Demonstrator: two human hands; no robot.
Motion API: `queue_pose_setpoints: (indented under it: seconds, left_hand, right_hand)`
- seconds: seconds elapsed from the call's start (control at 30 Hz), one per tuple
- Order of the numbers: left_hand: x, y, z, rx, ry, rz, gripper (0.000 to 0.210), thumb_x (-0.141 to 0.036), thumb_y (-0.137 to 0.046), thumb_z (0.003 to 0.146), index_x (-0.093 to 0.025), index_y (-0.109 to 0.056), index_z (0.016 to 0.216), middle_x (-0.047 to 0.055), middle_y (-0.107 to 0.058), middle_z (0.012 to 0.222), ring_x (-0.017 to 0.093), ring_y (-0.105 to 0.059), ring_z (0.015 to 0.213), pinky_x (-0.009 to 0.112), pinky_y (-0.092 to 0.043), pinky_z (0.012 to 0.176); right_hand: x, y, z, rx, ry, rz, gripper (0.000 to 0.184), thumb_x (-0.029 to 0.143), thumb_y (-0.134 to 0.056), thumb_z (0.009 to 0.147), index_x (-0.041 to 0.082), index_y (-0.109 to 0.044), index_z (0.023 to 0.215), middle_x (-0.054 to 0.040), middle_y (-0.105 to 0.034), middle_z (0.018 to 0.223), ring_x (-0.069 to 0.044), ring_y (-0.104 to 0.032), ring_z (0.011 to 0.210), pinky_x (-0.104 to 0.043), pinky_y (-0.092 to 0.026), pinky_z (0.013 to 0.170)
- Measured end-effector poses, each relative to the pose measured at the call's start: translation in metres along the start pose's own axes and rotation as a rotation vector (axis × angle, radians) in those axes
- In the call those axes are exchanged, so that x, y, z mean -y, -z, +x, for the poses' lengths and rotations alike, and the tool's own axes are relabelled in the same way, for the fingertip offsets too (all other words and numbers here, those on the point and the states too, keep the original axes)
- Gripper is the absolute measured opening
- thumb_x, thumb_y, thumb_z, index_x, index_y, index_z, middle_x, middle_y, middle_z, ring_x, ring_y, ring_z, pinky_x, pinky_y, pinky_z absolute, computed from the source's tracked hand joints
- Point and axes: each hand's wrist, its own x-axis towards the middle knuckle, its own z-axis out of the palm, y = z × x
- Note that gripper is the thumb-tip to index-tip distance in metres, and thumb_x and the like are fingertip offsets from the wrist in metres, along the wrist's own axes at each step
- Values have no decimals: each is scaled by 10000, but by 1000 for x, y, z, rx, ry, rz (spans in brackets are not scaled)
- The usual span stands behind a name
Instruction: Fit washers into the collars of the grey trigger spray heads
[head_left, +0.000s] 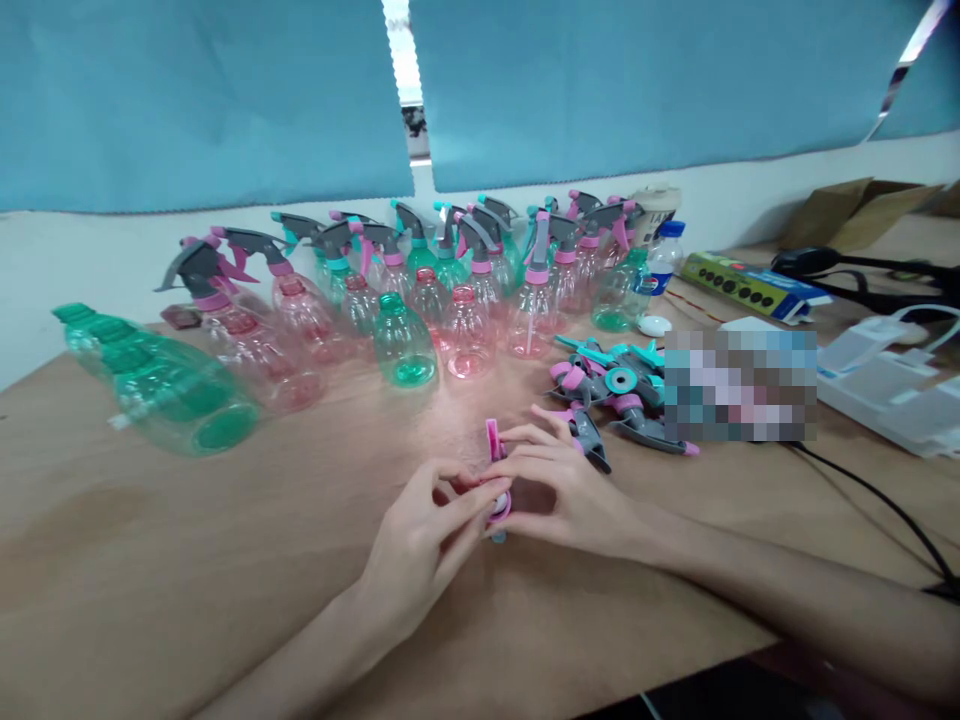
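Note:
Both my hands meet over the front of the table around a spray trigger head [493, 440] with a pink trigger and a pink collar. My left hand [424, 525] pinches at the collar from the left. From the right, the thumb and fingers of my right hand [566, 490] close round the same head. Fingers hide most of its grey body. Just beyond my right hand lies a pile of loose spray heads [621, 380] in grey, pink and teal. Behind my hands stand open bottles, among them a green bottle [405, 345] and a pink bottle [469, 335].
Several bottles with spray heads fitted [480, 250] crowd the back by the wall. Green bottles [180, 400] sit at the left, blurred. To the right are a Pepsi bottle [661, 268], a long printed box [750, 285], a white power strip [892, 390] and a black cable [877, 490].

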Motion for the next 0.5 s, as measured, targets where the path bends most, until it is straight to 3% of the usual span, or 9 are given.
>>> queue_pose_setpoints:
  seconds: [0.23, 0.37, 0.5]
  left_hand:
    - [0, 1, 1, 96, -142, 262, 291, -262, -387, 967, -181, -537, 1203, 102, -553, 1021, 194, -554, 820, 322, -551, 607]
    - [1, -1, 2, 133, -183, 287, 407, -394, -374, 963, -141, -497, 1258, 146, -542, 1087, 240, -547, 928, 399, -558, 708]
    - [5, 2, 3, 100, -198, 239, 337, -343, -402, 964, -179, -532, 1227, 125, -554, 1081, 219, -560, 915, 365, -563, 698]
  right_hand:
    - [-6, 0, -1, -26, -40, 5, 296, 365, -703, 774, 246, -656, 1041, -9, -690, 1028, -203, -536, 1140, -469, -118, 1113]
    - [-8, 2, 1, -46, -57, 15, 273, 351, -713, 768, 251, -663, 1018, 1, -707, 993, -207, -544, 1124, -482, -111, 1108]
    - [-8, 1, 0, -40, -39, 13, 274, 355, -711, 769, 261, -660, 1021, 12, -707, 994, -200, -542, 1130, -467, -139, 1099]
